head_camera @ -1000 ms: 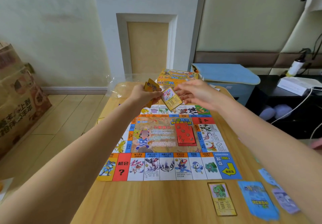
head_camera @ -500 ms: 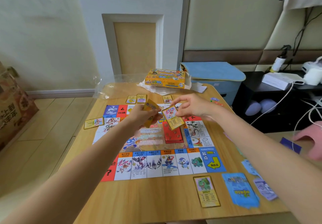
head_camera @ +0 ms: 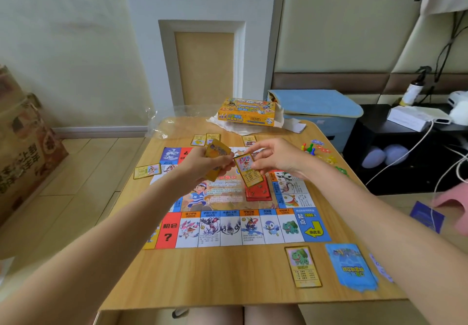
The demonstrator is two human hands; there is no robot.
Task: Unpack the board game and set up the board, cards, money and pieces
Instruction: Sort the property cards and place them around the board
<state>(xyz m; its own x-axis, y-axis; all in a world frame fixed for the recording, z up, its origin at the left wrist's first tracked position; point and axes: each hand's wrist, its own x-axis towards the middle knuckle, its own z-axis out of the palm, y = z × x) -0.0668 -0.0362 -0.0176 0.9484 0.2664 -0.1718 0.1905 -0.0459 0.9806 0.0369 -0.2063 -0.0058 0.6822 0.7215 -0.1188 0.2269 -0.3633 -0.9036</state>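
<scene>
The light wooden desk carries a square, colourfully printed paper game board laid flat at its middle; the near row of squares shows prices such as "2000元", "3000元" and "500元", a red square with "机会" and a black question mark, and a blue corner square with "起点", "2000元" and a yellow arrow marked "由此去". At the far edge of the desk lies the yellow cardboard game box, its lettering too small to read, on crumpled white paper. A blue-backed deck of cards rests near the right front corner, and just left of it lies a single yellow-bordered card with a green creature, face up. A red stack of cards sits on the board's centre panel. More yellow-bordered cards lie outside the board's left and far edges. Small coloured plastic pawns stand near the desk's right edge. Both forearms reach out over the board. The left hand has its grip curled round a small yellow stack of cards, held tilted above the board. The right hand pinches one yellow-bordered card with a pink creature at its upper edge between thumb and fingertip, the other fingers loosely spread, the card hanging face up just beside the stack.
</scene>
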